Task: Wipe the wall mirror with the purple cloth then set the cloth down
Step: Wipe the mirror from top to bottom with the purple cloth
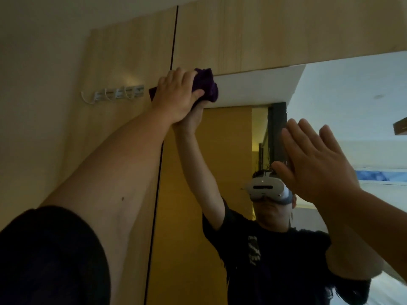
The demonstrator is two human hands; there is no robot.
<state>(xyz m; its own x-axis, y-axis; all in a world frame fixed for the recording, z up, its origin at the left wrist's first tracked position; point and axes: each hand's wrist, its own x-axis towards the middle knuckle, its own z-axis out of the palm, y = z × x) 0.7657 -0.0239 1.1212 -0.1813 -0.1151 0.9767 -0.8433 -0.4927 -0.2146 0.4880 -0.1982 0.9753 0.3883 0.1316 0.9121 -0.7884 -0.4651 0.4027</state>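
Nearest the camera, a dark short sleeve [50,256] fills the lower left corner, and from it the bare left arm reaches up and away toward the wall. On the other side the right hand [317,164] is raised, palm flat toward the glass, fingers straight and held side by side, thumb out to the left; it holds nothing, and whether the palm actually touches the glass cannot be told from here.

Further up, the left hand [176,95] is at full stretch, fingers curled around a bunched dark purple cloth [207,84], thumb tucked under the wad. The cloth bulges out to the right of the knuckles and one corner pokes out on the left below the hand. It sits pressed at the top left corner of the large frameless wall mirror [231,150], right where the glass meets the pale wood wall panel [286,29] above and beside it.

In the mirror the reflection shows the person in a black printed T-shirt wearing a white head-mounted camera unit [267,188], one arm up to the cloth. Behind the reflection, an orange-brown wooden door and a white ceiling.

To the left of the mirror, on the wood panel, a row of small silver metal wall hooks [116,93] sits just beside the wiping hand.
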